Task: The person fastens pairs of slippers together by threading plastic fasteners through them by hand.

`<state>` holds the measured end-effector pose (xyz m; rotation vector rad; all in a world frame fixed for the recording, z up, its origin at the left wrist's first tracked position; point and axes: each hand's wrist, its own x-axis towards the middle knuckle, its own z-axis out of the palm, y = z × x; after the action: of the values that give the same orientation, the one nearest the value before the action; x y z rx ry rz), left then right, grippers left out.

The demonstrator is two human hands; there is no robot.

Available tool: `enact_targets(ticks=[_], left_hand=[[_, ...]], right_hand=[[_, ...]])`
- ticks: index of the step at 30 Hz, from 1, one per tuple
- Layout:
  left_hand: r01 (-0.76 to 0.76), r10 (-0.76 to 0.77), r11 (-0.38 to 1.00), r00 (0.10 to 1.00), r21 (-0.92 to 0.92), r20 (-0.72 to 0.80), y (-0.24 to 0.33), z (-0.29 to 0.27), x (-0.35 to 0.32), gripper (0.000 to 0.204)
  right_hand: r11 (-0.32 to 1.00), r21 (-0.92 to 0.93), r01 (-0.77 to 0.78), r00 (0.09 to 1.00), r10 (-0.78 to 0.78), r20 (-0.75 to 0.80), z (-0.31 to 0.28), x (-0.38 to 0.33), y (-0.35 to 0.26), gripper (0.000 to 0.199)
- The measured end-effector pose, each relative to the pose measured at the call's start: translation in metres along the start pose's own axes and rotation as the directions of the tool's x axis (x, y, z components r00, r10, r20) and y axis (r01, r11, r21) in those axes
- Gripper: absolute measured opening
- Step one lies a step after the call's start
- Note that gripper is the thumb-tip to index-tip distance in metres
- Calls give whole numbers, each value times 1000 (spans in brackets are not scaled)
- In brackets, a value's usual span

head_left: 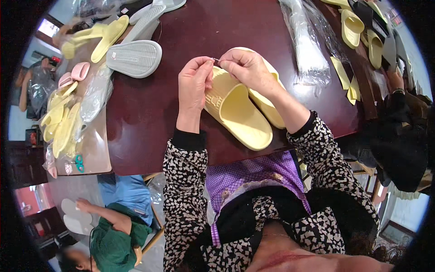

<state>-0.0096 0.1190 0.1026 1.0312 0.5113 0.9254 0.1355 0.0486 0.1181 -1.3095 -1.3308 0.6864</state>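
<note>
A pair of pale yellow slide slippers lies on the dark red table in front of me. The nearer slipper has its toe toward my hands and a raised pattern on its strap; the other slipper lies just to its right, partly under my right forearm. Above the toes, my left hand pinches one end of a small, thin, pale strip. My right hand has thumb and forefinger closed at the strip's other end. The strip is too small to make out its kind.
Grey slippers and bagged yellow slippers fill the left side, with teal-handled scissors near the edge. Clear plastic bags and yellow strips lie at the right. Co-workers sit at left, in green, and right, in black.
</note>
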Motion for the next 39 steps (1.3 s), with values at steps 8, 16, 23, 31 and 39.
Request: enact_targets(ticks=[8,16,23,31,39], left_hand=[[9,-9,1000,1000,9,-5,-2,0,-1,6],[20,-20,1000,1000,14,12,-4,0,1,6],[27,-27,999,999,28,29,-6,-3,1,5],[108,-110,994,991,34,77,-6,-10,3,5],[121,-125,991,990,61,60,-4,-6,2,6]], right_hand=[[999,-41,26,1000,-25,10,2,-1,5,10],[996,-86,37,999,-37,5,1,-1,6,10],[992,-114,61,998,-61,-1,3,-1,10,9],[984,-148,95,995,-94,15,2,0,12,9],[980,-167,107,994,-107,8,4,-1,9,6]])
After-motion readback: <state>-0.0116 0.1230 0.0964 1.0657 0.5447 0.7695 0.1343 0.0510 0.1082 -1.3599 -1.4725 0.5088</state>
